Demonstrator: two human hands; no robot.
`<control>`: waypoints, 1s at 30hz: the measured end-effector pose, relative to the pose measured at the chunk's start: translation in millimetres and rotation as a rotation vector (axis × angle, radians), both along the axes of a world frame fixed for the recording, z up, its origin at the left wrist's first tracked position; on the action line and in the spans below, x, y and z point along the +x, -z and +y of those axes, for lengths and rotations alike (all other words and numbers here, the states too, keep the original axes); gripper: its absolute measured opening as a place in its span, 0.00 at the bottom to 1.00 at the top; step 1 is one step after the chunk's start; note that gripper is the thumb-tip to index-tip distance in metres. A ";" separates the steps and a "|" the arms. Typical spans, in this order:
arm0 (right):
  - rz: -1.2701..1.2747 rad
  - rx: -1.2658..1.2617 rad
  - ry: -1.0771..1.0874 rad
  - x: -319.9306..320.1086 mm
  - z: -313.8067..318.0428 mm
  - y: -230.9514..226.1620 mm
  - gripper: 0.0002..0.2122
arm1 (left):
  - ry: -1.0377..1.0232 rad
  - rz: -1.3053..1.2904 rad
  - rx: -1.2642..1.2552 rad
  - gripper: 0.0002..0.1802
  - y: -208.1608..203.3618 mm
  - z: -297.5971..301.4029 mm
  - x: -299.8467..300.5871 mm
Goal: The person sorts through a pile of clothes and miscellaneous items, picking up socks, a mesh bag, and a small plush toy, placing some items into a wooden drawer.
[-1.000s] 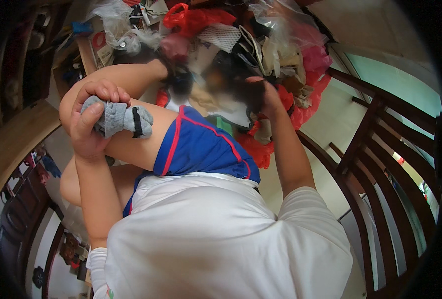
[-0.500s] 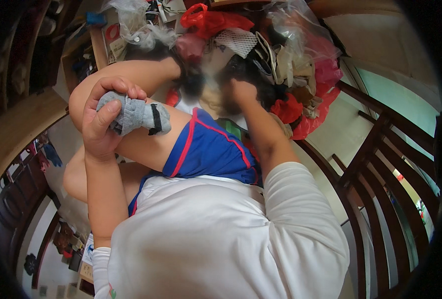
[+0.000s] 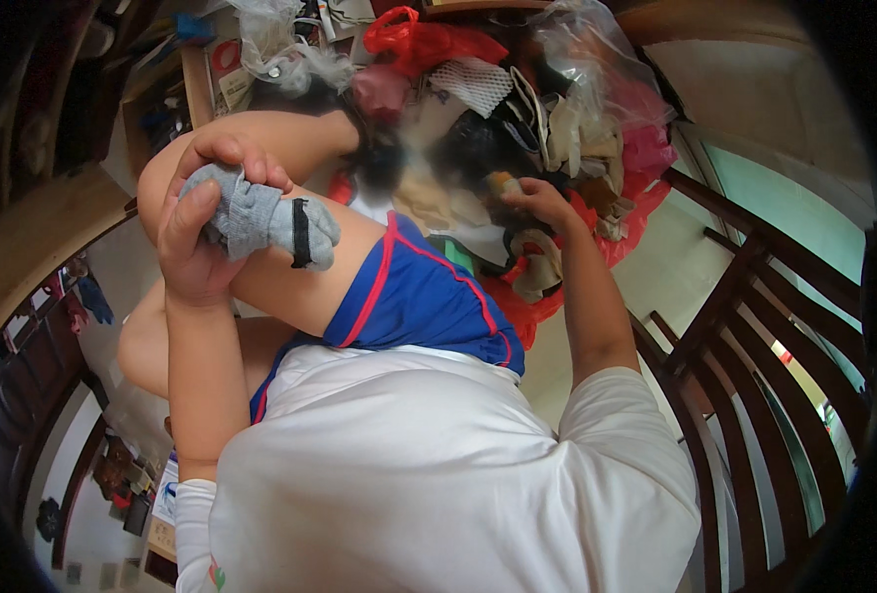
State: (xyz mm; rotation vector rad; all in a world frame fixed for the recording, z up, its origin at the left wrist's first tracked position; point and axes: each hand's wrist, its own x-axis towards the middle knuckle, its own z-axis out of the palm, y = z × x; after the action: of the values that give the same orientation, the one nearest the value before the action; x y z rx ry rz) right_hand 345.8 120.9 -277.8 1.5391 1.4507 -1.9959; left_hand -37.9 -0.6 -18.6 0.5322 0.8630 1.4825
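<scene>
My left hand (image 3: 189, 232) is raised over my bent leg and closed round a grey bundled sock (image 3: 251, 212) with a black band near its free end. Farther off to the right, my right hand (image 3: 545, 203) reaches into a heap of clothes and bags. Its thumb and fingers pinch a small brownish-yellow and whitish piece (image 3: 504, 184) that looks like cloth, though its kind cannot be made out. Beneath and left of that hand lie beige cloth pieces (image 3: 424, 203), partly blurred.
A red plastic bag (image 3: 429, 44), a white foam net (image 3: 470, 85) and a clear plastic bag (image 3: 587, 49) lie among the heap. To the right stands a dark slatted wooden chair (image 3: 755, 296). An open wooden drawer (image 3: 196, 94) is at the upper left.
My right hand has moved right and nearer, and now shows a small brownish-yellow piece in its fingers. The left hand still holds the sock, shifted slightly.
</scene>
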 end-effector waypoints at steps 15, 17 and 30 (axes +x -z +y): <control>-0.245 0.367 -0.900 -142.9 -67.1 21.3 0.21 | -0.102 0.036 -0.076 0.20 -1.3 -11.4 -10.5; -0.280 0.430 -0.929 -131.1 -82.9 46.6 0.19 | -0.083 -0.008 -0.046 0.19 4.1 -10.3 -12.1; 0.160 0.293 0.594 12.5 -9.5 0.2 0.09 | -0.155 -0.109 -0.033 0.19 1.1 -14.0 -17.9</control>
State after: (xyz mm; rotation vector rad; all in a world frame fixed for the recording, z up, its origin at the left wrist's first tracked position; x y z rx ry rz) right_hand 358.3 111.4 -278.0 2.1868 1.5266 -2.3449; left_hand -55.9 -14.6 -19.7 0.3632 0.8560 1.6198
